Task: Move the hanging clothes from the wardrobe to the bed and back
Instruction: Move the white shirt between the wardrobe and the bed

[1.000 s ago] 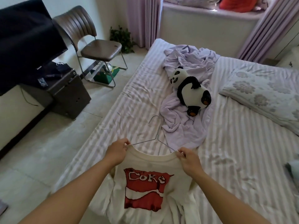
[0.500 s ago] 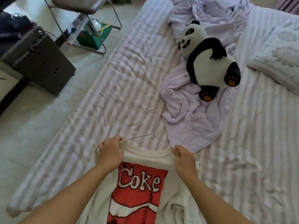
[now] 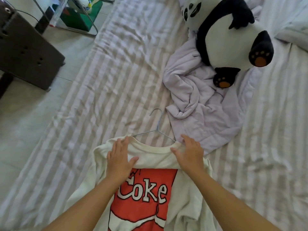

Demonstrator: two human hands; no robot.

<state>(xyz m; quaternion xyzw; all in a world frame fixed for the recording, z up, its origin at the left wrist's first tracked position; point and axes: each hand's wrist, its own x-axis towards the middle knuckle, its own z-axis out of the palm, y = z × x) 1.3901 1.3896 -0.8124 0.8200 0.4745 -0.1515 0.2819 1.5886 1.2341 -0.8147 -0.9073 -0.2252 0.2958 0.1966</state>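
A cream T-shirt (image 3: 155,157) with a red "Coke" print lies flat on the striped bed (image 3: 106,90), still on a thin wire hanger (image 3: 157,125) whose hook points away from me. My left hand (image 3: 120,157) rests flat on the shirt's left shoulder, fingers straight. My right hand (image 3: 189,153) lies flat on the right shoulder, fingers spread over the collar edge. Neither hand grips anything. The wardrobe is out of view.
A crumpled lilac sheet (image 3: 198,104) lies just beyond the hanger, with a panda plush toy (image 3: 228,32) on it. A dark cabinet (image 3: 25,52) stands on the tiled floor at the left, and a green box (image 3: 78,17) under chair legs at the top.
Both hands have let go of the shirt's shoulders and now lie flat on it; the shirt has come down onto the bed. The view has moved closer to the bed.
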